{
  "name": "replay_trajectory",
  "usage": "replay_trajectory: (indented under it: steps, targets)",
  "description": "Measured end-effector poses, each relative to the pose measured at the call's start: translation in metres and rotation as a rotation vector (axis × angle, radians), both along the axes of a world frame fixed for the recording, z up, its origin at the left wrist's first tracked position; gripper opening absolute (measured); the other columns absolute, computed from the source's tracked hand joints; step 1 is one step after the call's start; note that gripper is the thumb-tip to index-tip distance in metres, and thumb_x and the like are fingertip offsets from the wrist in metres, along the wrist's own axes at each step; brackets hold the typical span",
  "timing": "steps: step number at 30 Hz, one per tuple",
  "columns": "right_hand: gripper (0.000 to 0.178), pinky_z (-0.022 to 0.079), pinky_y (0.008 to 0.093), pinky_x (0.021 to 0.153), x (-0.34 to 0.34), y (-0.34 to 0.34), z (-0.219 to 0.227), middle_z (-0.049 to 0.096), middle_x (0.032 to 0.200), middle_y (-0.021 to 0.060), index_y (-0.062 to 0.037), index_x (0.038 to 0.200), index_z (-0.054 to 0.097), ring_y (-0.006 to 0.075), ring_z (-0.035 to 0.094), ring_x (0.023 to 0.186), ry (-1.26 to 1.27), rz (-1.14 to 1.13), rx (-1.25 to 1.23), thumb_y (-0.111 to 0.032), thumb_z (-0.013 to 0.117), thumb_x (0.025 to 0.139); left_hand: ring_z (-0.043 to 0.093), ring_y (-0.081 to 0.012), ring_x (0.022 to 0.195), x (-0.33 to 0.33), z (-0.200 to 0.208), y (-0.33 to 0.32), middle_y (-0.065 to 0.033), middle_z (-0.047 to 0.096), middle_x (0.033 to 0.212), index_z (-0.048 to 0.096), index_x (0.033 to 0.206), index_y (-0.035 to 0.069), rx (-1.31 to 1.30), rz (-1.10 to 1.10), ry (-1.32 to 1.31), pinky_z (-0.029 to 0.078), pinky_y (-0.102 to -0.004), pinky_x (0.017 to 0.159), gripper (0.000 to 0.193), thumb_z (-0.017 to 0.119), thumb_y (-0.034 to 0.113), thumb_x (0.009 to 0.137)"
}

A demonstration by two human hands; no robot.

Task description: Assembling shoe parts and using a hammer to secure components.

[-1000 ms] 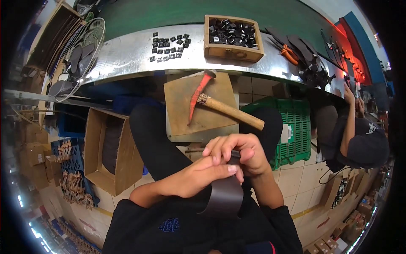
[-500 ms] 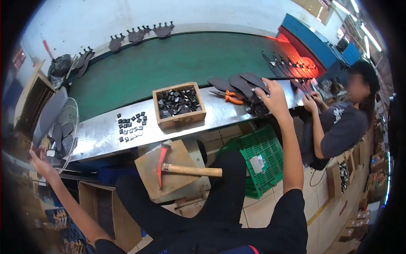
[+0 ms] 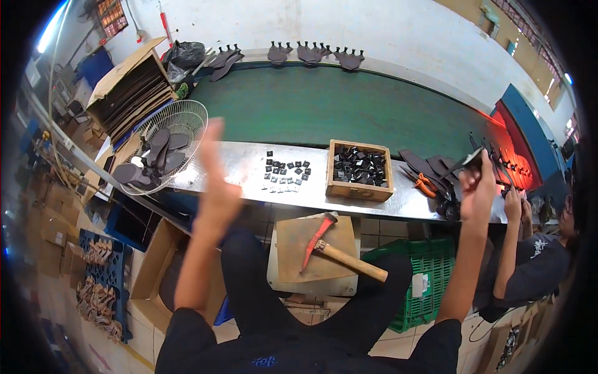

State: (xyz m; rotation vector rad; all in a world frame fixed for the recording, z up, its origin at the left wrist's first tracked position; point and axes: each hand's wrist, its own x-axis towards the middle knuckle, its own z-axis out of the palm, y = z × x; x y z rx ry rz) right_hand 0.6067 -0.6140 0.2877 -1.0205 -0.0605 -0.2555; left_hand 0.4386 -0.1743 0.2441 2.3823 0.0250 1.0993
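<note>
My left hand (image 3: 218, 190) is raised over the left end of the metal ledge, smeared by motion. Its fingers stretch out and nothing shows in them. On the right, my right hand (image 3: 478, 190) grips a dark flat sole (image 3: 471, 158), seen nearly edge-on, above a pile of dark soles (image 3: 418, 163). Orange-handled pliers (image 3: 425, 184) lie beside that pile. Several dark grey soles (image 3: 160, 146) rest in a round wire fan guard (image 3: 198, 114) to the left. A red-headed hammer (image 3: 349, 258) lies on a board (image 3: 289, 234) between my knees.
A wooden box (image 3: 358, 192) of small black pieces stands on the metal ledge (image 3: 246, 187), near rows of small black squares (image 3: 285, 167). Behind runs a green conveyor belt (image 3: 299, 103). At right sits a co-worker (image 3: 529, 265); a green crate (image 3: 430, 280) stands below.
The view has swung left. My left hand has come away from a large grey sole at the fan guard and moved inward. My right hand has lifted from the pile with a sole.
</note>
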Motion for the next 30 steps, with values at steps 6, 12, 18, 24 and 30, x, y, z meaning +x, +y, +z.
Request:
replay_trajectory:
  steps: [6,12,18,24,30]
  targets:
    - [0.056,0.053,0.0256,0.058,-0.179,0.121,0.017,0.063,0.074,-0.0009,-0.0052,0.111,0.063,0.0111,0.067,0.064,-0.091,0.635,-0.331,-0.058,0.059,0.096,0.046,-0.037,0.139,0.006,0.008,-0.124,-0.0189,0.051,0.146,0.042,0.148,0.005,0.18,-0.615,-0.16,0.03,-0.0519,0.118,0.084,0.079,0.018,0.074]
    - [0.088,0.052,0.0341,0.071,-0.173,0.088,-0.076,0.067,0.09,0.0132,0.002,0.139,0.05,0.0259,0.066,0.074,-0.693,0.059,-1.543,-0.068,0.06,0.086,0.069,-0.0304,0.106,-0.082,0.039,-0.101,-0.0152,0.06,0.129,0.039,0.148,0.005,-0.165,-0.892,0.087,0.055,-0.0432,0.098,0.08,0.077,-0.004,0.079]
    - [0.047,0.049,0.0402,0.061,-0.19,0.068,-0.139,0.057,0.081,0.0121,-0.0039,0.085,0.062,0.0311,0.062,0.071,-0.484,0.193,-1.87,-0.049,0.076,0.082,0.067,-0.0209,0.102,-0.103,0.017,-0.123,-0.022,0.047,0.139,-0.01,0.158,0.015,-0.927,-0.877,-0.172,0.058,-0.0352,0.088,0.118,0.077,-0.01,0.081]
    - [0.042,0.041,0.0411,0.052,-0.21,-0.003,-0.166,0.053,0.066,0.0133,0.0002,0.068,0.059,0.0325,0.054,0.057,-0.119,0.165,-1.497,-0.032,0.079,0.085,0.058,-0.0237,0.118,-0.054,-0.056,-0.132,-0.0149,0.058,0.125,0.062,0.126,0.003,-0.892,-0.421,0.151,0.047,-0.0331,0.094,0.032,0.066,0.013,0.096]
    - [0.04,0.037,0.0347,0.047,-0.243,-0.075,-0.201,0.043,0.055,0.0077,0.0005,0.067,0.052,0.018,0.046,0.047,0.02,0.115,-1.279,-0.023,0.068,0.095,0.05,-0.0398,0.127,-0.009,-0.121,-0.127,-0.0186,0.053,0.139,0.056,0.132,-0.001,-0.292,-0.076,0.177,0.035,-0.0459,0.11,0.046,0.059,0.032,0.1]
